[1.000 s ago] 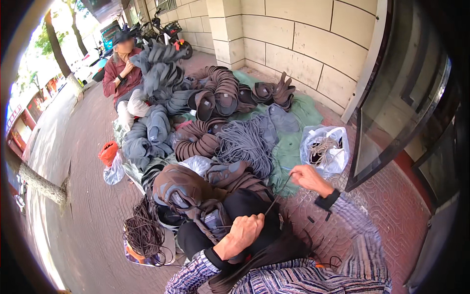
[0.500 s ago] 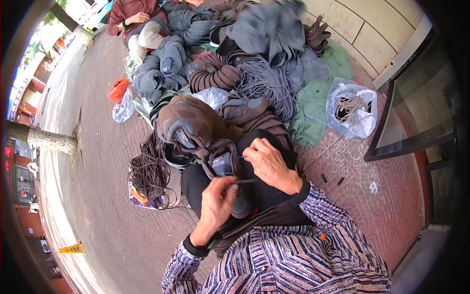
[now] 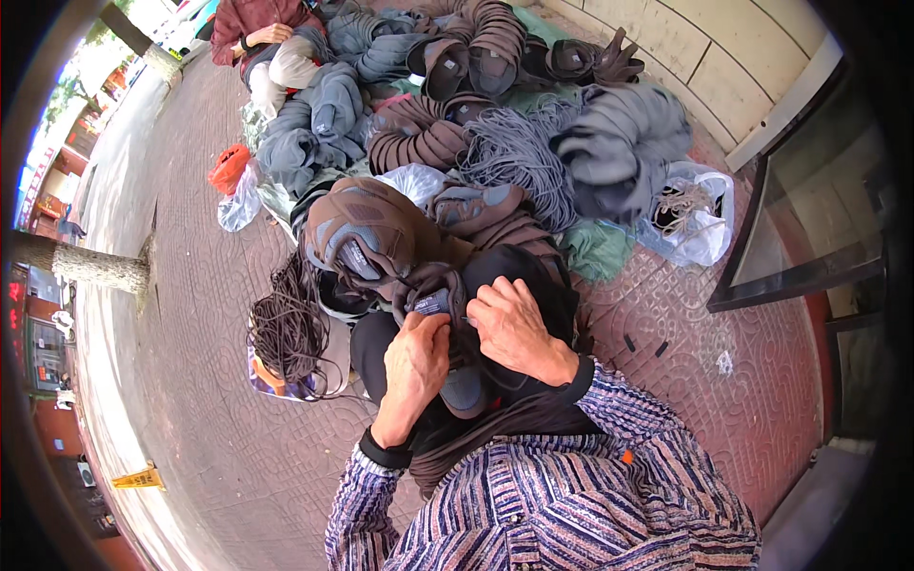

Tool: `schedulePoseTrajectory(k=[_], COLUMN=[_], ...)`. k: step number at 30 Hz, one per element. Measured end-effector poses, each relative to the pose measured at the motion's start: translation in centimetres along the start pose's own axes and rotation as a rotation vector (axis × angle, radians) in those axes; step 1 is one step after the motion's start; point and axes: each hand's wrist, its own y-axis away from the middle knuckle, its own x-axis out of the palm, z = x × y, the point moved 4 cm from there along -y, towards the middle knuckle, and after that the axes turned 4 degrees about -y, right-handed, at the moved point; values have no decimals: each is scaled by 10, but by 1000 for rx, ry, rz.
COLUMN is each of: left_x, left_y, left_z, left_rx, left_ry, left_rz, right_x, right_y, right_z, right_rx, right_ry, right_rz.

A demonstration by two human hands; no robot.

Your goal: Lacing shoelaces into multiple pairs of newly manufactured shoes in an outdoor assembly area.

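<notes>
A brown and grey shoe upper (image 3: 464, 392) lies across my black-trousered lap, its dark tongue label facing up. My left hand (image 3: 416, 366) is closed, thumb and fingertips pinching the upper at its lace opening, beside the label. On the opening's other edge, the curled fingers of my right hand (image 3: 514, 328) are pressed together. Whatever thin thing they hold is hidden. Just beyond my hands rests a stack of brown shoe uppers (image 3: 367, 224) with grey-blue patches. A tangled bundle of brown shoelaces (image 3: 288, 328) sits left of my knee.
Stacks of grey uppers (image 3: 319, 119) and brown uppers (image 3: 416, 136) cover the ground ahead, with grey laces (image 3: 519, 157) between. A blurred grey stack (image 3: 624, 147) is near a white plastic bag (image 3: 700, 243). A glass door (image 3: 809, 219) stands right. Another person's hand (image 3: 269, 35) shows far left.
My left hand has moved up to the lace opening; the lace seen stretched between my hands is out of sight. The grey stack beyond has shifted right and nearer, over the green sheet.
</notes>
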Motion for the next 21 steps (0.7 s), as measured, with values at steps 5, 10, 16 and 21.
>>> schedulePoseTrajectory(k=[5,10,16,21], left_x=[9,3,6,8], left_y=[-5,-8,-23,-43], left_z=[-6,-7,-2,-1], left_rx=[-6,194,273,403], left_ry=[-82,-184,-192,-295], left_rz=[-25,-74,95,272], right_x=[4,1,-1,1], right_y=[-2,2,-5,-3], right_z=[12,6,8,4], right_rx=[28,102,160,145], right_ry=[129,-121,-213,-188], right_rz=[15,-80,-136,-84])
